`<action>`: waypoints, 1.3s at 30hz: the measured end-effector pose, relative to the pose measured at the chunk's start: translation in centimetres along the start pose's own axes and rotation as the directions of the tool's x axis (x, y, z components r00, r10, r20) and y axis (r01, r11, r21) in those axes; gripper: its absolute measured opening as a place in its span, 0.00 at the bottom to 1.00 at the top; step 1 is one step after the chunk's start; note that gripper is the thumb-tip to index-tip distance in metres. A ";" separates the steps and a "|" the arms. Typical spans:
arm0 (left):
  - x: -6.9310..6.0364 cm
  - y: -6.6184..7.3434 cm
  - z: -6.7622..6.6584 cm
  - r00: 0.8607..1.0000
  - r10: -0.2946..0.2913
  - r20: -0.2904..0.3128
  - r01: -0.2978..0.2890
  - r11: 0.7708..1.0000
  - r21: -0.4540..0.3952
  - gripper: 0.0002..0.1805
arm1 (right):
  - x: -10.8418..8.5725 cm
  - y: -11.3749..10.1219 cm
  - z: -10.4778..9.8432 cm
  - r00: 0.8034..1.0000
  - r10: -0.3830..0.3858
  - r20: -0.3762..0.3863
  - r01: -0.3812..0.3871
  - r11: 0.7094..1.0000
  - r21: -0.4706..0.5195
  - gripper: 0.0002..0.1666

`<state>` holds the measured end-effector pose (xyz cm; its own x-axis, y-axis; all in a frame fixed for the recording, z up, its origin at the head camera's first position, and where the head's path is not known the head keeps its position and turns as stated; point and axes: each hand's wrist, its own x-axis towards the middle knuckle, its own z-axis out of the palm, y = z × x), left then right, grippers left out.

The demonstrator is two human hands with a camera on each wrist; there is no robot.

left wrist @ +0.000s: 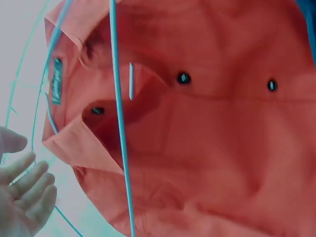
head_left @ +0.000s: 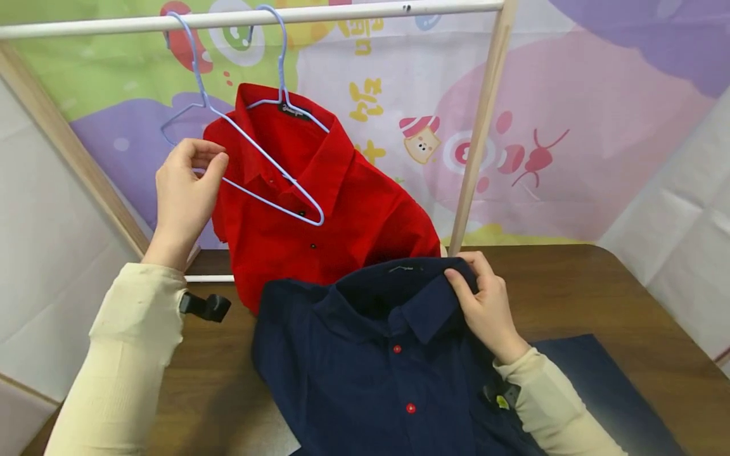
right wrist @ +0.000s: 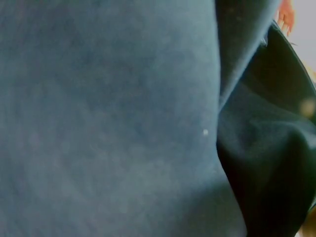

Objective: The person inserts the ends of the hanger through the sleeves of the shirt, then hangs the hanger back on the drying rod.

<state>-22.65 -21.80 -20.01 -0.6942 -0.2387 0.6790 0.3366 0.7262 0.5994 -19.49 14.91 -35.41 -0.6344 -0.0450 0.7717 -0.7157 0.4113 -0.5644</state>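
Note:
My left hand (head_left: 191,183) is beside an empty light-blue hanger (head_left: 296,183) hooked on the rail. In the left wrist view, the fingers (left wrist: 37,190) are loosely extended and the thumb stands apart from them. Behind that hanger, a red shirt (head_left: 274,247) with black buttons hangs on a second light-blue hanger (head_left: 282,69). My right hand (head_left: 487,307) pinches the collar of a navy shirt (head_left: 353,380) with red buttons, holding its neck raised in front of the red one. Navy cloth fills most of the right wrist view, where the right hand's grip is hidden.
The white rail (head_left: 365,11) spans the top between wooden posts (head_left: 481,120). Dark blue fabric (head_left: 599,380) lies on the brown table (head_left: 542,285) at the right. A printed cartoon backdrop (head_left: 530,126) hangs behind the rack, with white panels (head_left: 690,209) at both sides.

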 end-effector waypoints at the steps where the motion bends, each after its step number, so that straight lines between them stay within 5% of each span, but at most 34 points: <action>1: 0.5 0.0 0.0 1.000 -0.016 -0.019 0.016 1.000 0.001 0.15 | 0.0 0.0 0.0 1.000 0.003 0.001 -0.003 1.000 0.002 0.12; 10: 3.9 0.8 0.1 0.986 -0.169 -0.008 0.169 0.985 0.034 0.25 | -0.2 0.0 0.2 1.000 -0.005 0.010 0.005 1.000 0.012 0.12; 23: 6.6 1.0 0.3 0.996 -0.089 -0.008 0.088 0.953 0.291 0.26 | -0.3 0.2 0.5 1.000 -0.006 0.016 0.006 1.000 0.011 0.12; 30: 7.3 1.2 -0.1 0.997 -0.041 -0.066 0.057 0.960 0.274 0.21 | -0.1 0.2 0.5 1.000 -0.001 0.026 0.001 1.000 0.011 0.11; 39: 7.2 2.7 -0.2 0.991 -0.126 -0.035 0.130 0.973 0.192 0.21 | -0.3 0.1 0.5 1.000 -0.001 0.025 0.000 1.000 0.024 0.11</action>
<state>-26.62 -21.72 -13.38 -0.7086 -0.3506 0.6123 0.1144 0.7992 0.5900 -19.54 14.56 -35.85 -0.6410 -0.0681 0.7645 -0.7227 0.3890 -0.5713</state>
